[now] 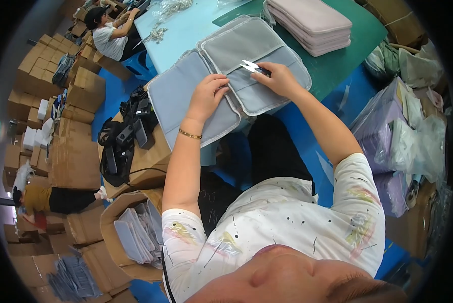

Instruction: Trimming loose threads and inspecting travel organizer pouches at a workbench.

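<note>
At the near edge of the bench (193,24): grey fabric case (242,90), opened out in two side-by-side panels, pale binding round each. Near part reaches past the bench edge, over the person's lap. Right panel (249,43) crossed by a pocket edge and resting partly on a green mat (345,68).

Left hand (209,95): over the inner border of the left panel, fingers bent, thumb and fingertips close together by the seam between panels. Cannot tell whether they pinch fabric or only rest there. Gold-coloured bracelet (190,134) at the wrist.

Right hand (278,80): fingers curled closed round the dark handle of small snips (248,65); silver blades spread, pointing left, above the right panel.

Behind, on the mat: stack of pale pink cases (312,28). Farther left on the bench, a small heap of silvery bits (158,34).

Left of the person: black gear with straps (127,134) on a cardboard box (153,164); nearer, an open carton (107,222) holding flat greyish pieces (134,235).

Far left corner: seated co-worker (110,43), white top, dark cap, beside a blue stool (138,65). Right side: purple stack (380,129) under clear plastic.
</note>
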Available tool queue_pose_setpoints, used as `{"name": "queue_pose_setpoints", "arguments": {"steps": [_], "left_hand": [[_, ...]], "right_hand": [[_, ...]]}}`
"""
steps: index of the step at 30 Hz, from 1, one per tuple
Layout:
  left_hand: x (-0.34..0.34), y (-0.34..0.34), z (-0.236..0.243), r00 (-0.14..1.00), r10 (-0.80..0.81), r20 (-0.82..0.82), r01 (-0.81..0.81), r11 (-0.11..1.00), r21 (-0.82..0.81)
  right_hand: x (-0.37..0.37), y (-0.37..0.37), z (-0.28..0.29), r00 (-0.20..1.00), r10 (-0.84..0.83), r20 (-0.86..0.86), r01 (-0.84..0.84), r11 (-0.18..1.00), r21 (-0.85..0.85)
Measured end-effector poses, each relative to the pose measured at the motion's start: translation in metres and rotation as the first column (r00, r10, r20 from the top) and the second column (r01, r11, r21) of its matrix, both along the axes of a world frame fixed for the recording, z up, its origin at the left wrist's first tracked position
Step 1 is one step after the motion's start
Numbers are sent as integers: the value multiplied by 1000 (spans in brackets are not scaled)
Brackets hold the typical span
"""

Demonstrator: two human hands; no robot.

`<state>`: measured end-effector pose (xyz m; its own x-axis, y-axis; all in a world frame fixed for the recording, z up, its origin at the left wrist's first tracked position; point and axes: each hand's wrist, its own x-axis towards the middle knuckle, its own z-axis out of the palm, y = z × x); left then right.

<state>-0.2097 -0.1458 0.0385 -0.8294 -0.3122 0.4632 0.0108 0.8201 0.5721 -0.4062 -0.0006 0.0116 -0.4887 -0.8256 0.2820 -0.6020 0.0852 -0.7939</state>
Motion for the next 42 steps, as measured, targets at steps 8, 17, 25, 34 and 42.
{"name": "queue_pose_setpoints", "arguments": {"steps": [8,17,25,34,42], "left_hand": [[1,-4,-18,987,32,-155,-86,932,-351],[1,-5,-22,977,109,-185,-162,939,-303],[-3,-3,-25,975,116,-189,-166,947,-274],[-2,-4,-27,971,134,-197,-185,945,-269],[18,-41,-28,904,43,-425,349,500,793]], "right_hand": [[2,-2,-2,995,2,-102,-5,999,-35],[26,6,26,824,179,-537,-92,979,184],[35,-6,37,725,260,-638,-86,953,291],[36,-12,39,702,275,-657,-78,946,313],[-1,-33,29,999,36,-6,-36,999,-8]]}}
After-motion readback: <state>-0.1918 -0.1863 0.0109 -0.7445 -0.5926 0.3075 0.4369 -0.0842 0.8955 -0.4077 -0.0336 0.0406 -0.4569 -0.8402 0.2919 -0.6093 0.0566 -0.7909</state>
